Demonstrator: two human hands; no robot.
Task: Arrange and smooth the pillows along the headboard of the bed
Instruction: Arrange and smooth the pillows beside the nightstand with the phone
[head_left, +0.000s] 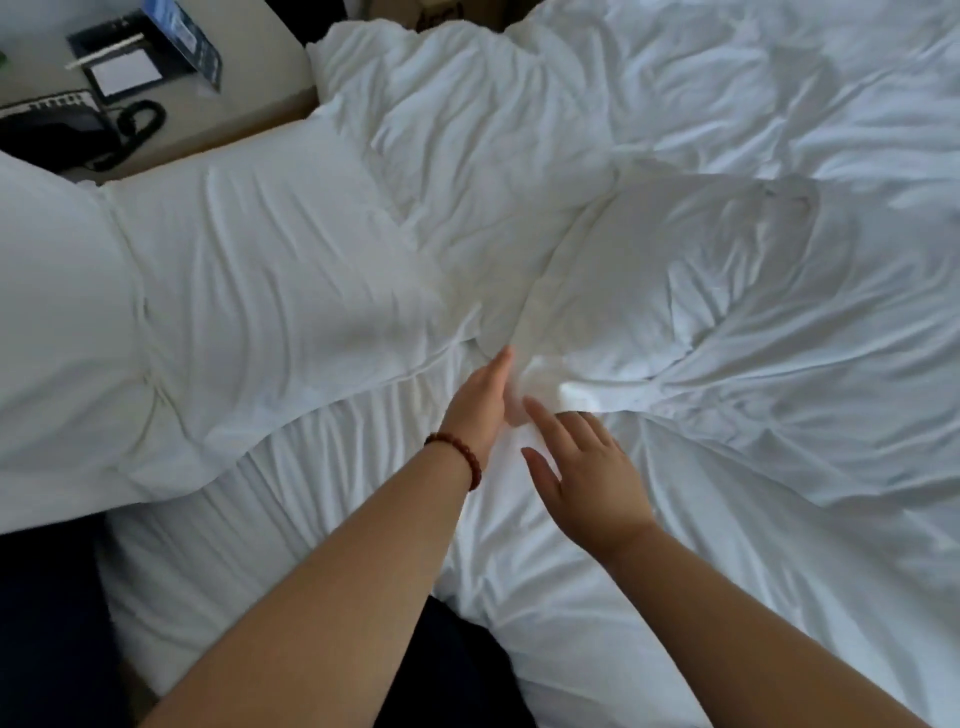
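We see the bed (291, 530) carrying two white pillows (270, 291) (691, 280) and a rumpled duvet (753, 93).

A single head-worn wide-angle view looks steeply down, close over the rumpled white bed (727, 519), both bare forearms reaching forward from the bottom edge; a beige bedside table (249, 98) fills the top-left corner.

A black telephone (78, 130), notepad (127, 70) and perhaps a pencil (104, 52) share the nightstand (260, 88).

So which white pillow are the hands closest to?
The crumpled white pillow on the right; both the left hand and right hand are at its near corner, unlike the smoother left pillow.
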